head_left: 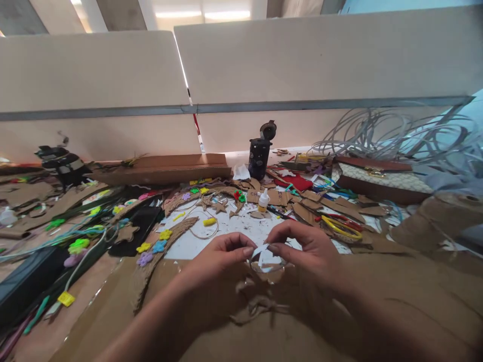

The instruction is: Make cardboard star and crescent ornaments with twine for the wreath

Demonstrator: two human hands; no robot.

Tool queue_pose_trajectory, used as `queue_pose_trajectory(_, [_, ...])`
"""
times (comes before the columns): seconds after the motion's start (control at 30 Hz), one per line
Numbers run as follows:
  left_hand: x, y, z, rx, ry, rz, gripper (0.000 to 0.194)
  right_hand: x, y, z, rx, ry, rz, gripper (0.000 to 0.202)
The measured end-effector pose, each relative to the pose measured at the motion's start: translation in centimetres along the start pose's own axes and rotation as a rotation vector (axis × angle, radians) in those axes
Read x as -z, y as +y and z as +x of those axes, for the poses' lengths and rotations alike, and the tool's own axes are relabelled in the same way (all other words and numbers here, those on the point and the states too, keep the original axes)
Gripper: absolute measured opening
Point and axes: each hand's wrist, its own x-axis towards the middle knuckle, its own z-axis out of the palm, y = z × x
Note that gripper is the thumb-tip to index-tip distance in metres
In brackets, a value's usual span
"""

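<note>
Your arms (160, 311) reach over brown cardboard (302, 327).
Your left hand (224, 254) and right hand (311, 251) both pinch a thin white strip (261, 250); a little white bottle (263, 201) stands behind them.

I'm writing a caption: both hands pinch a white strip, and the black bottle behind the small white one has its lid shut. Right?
Not quite: the head view shows the black bottle with its lid flipped open. It does stand behind the small white bottle, and the left hand and right hand do pinch a white strip.
</note>
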Motion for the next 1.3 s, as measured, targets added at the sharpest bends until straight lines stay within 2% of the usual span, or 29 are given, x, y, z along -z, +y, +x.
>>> queue_pose_trajectory(0.13, [0.4, -0.4, -0.4, -0.074, 0.104, 0.572, 0.026, 1.1, 0.0, -0.3, -0.028, 0.115, -0.009, 0.013])
queue_pose_trajectory(0.23, [0.3, -1.0, -1.0, -0.136, 0.037, 0.991, 0.02, 2.1, 0.3, -0.6, -0.036, 0.225, -0.066, 0.016])
queue_pose_trajectory(0.3, [0.0, -1.4, -1.2, -0.151, -0.03, 1.148, 0.018, 2.5, 0.4, -0.7, -0.038, 0.259, -0.106, 0.015])
queue_pose_trajectory(0.4, [-0.4, -2.1, -1.4, -0.149, -0.042, 1.224, 0.019, 2.7, 0.6, -0.7, -0.028, 0.244, -0.14, 0.012])
queue_pose_trajectory(0.57, [-0.1, -3.8, -1.7, -0.107, 0.054, 1.042, 0.028, 2.4, 1.3, -0.5, 0.006, 0.227, -0.129, 0.01])
queue_pose_trajectory(0.7, [0.6, -5.3, -1.7, -0.023, 0.088, 0.73, 0.028, 2.3, 1.9, -0.3, -0.03, 0.207, -0.09, 0.012])
queue_pose_trajectory(0.8, [0.7, -4.8, -1.2, -0.01, 0.102, 0.483, 0.024, 2.2, 1.9, -0.1, -0.054, 0.221, -0.089, 0.012])
queue_pose_trajectory(0.87, [0.7, -3.5, -0.6, 0.0, 0.154, 0.358, 0.032, 2.0, 1.7, -0.1, -0.029, 0.228, -0.117, 0.01])
queue_pose_trajectory(0.93, [0.4, -2.2, 0.0, 0.012, 0.205, 0.231, 0.047, 1.6, 1.4, 0.0, 0.05, 0.237, -0.183, 0.007])
queue_pose_trajectory(1.03, [-0.2, -1.0, 0.7, -0.018, 0.265, 0.015, 0.06, 0.6, 1.4, 0.1, 0.279, 0.291, -0.33, 0.006])
queue_pose_trajectory(1.13, [-0.9, -1.6, 1.2, -0.032, 0.28, -0.145, 0.049, -0.8, 2.2, -0.2, 0.487, 0.362, -0.457, 0.012])
queue_pose_trajectory(1.3, [-1.3, -4.2, 2.1, 0.009, 0.262, -0.376, 0.034, -2.7, 3.7, -0.8, 0.617, 0.371, -0.605, 0.014])
